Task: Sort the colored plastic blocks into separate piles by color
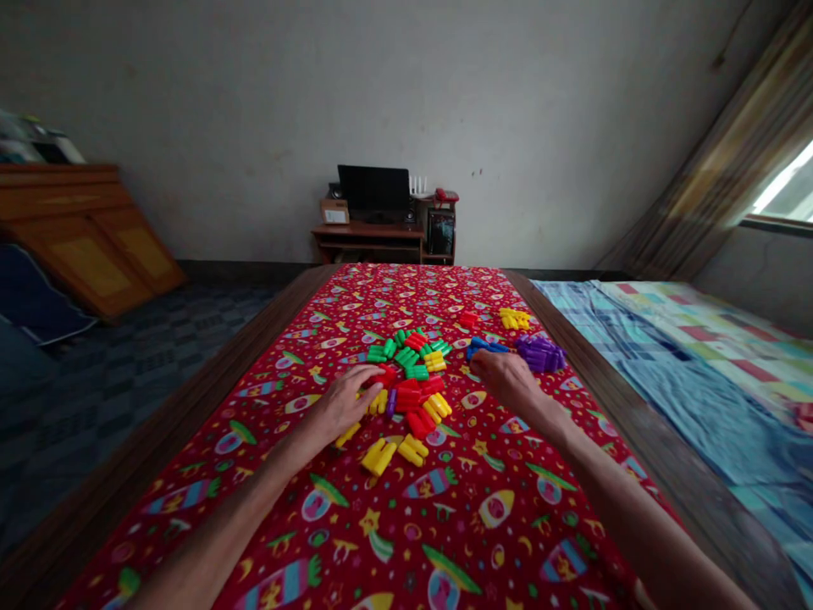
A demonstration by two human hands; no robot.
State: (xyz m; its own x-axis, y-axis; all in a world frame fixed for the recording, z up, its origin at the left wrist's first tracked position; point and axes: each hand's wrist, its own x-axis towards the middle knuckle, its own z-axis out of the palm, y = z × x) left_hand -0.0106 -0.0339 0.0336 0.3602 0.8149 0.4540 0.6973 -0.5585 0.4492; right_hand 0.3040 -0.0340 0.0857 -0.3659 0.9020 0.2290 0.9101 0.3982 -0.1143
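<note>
Small bright plastic pieces, each like short tubes joined side by side, lie in a loose heap in the middle of the table. My left hand (346, 403) is at the heap's left side, its thumb and fingers closed around a red piece (384, 375). Yellow pieces (378, 402) and a purple piece (391, 402) lie beside that thumb. Green pieces (406, 357) and more red pieces (410, 396) make up the rest. My right hand (505, 377) is closed, fingertips down by the blue pieces (486, 346); what they pinch is hidden. A purple pile (539, 354) lies just right of it.
A red patterned cloth (419, 551) covers the wooden table (673, 457). Yellow pieces (514, 318) and a red piece (468, 319) lie farther back. Beyond the table stands a desk with a monitor (374, 191). A bed (717, 364) is at the right, a wooden cabinet (95, 233) at the left.
</note>
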